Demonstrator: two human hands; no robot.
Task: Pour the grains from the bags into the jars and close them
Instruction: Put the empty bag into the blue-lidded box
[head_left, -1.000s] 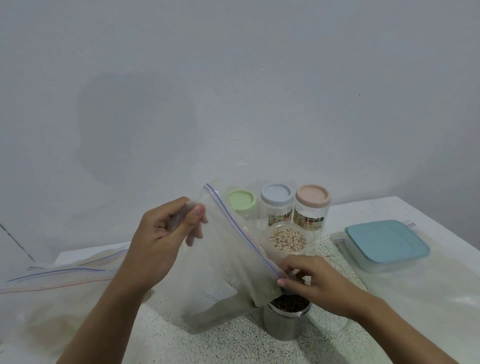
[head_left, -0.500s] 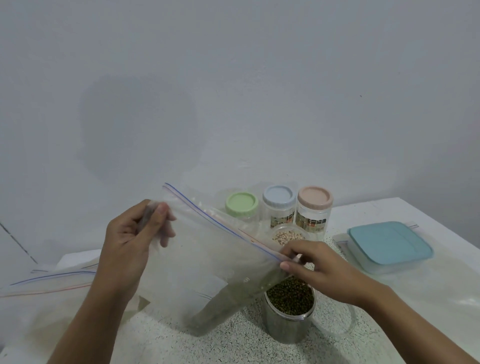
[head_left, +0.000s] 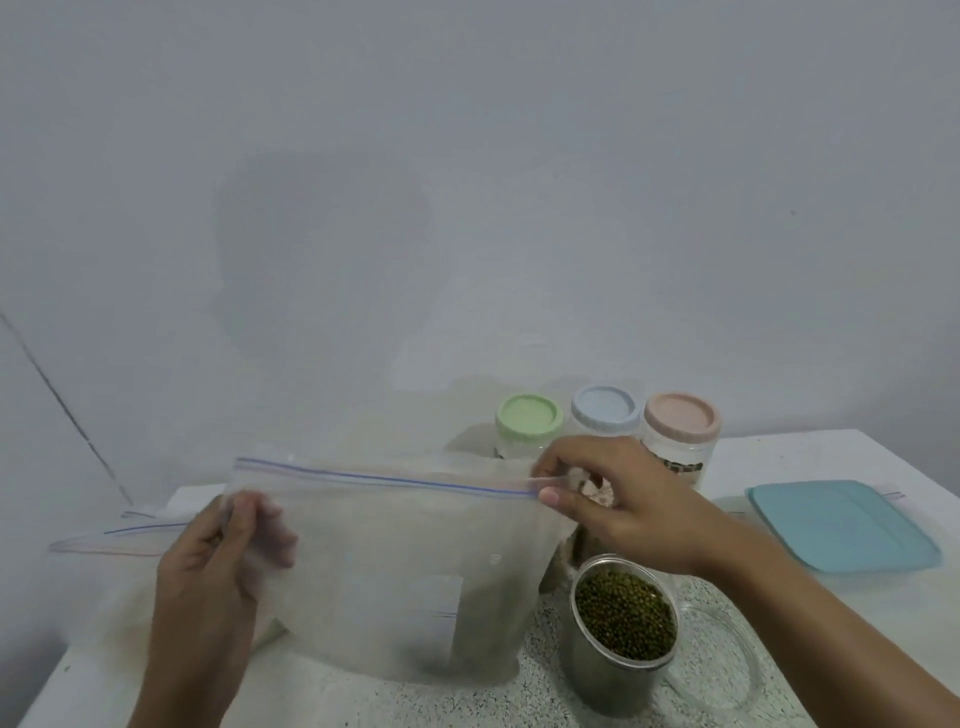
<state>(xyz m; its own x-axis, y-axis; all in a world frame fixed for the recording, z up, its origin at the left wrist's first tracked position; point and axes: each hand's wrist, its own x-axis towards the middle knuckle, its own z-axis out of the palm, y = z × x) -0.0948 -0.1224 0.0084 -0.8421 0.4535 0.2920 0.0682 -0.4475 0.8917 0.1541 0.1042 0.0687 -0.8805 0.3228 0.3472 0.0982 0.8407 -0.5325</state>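
Observation:
I hold an empty clear zip bag (head_left: 395, 566) upright between both hands, its blue zip line level. My left hand (head_left: 208, 577) pinches the bag's left edge. My right hand (head_left: 623, 509) pinches the right end of the zip strip. To the right of the bag, below my right hand, stands an open metal jar (head_left: 621, 670) filled with green grains. Behind my right hand an open jar of pale grains (head_left: 592, 488) shows partly. Three lidded jars stand at the back: green lid (head_left: 529, 417), blue lid (head_left: 605, 409), pink lid (head_left: 681, 419).
A clear round lid (head_left: 727, 670) lies right of the metal jar on the speckled table (head_left: 363, 701). A blue-lidded box (head_left: 841, 525) sits at the right. More empty zip bags (head_left: 119, 540) lie at the left, against the wall.
The bag has swung from tilted over the metal jar to level and lower to the left. My left hand came down; my right hand rose off the jar, whose green grains now show.

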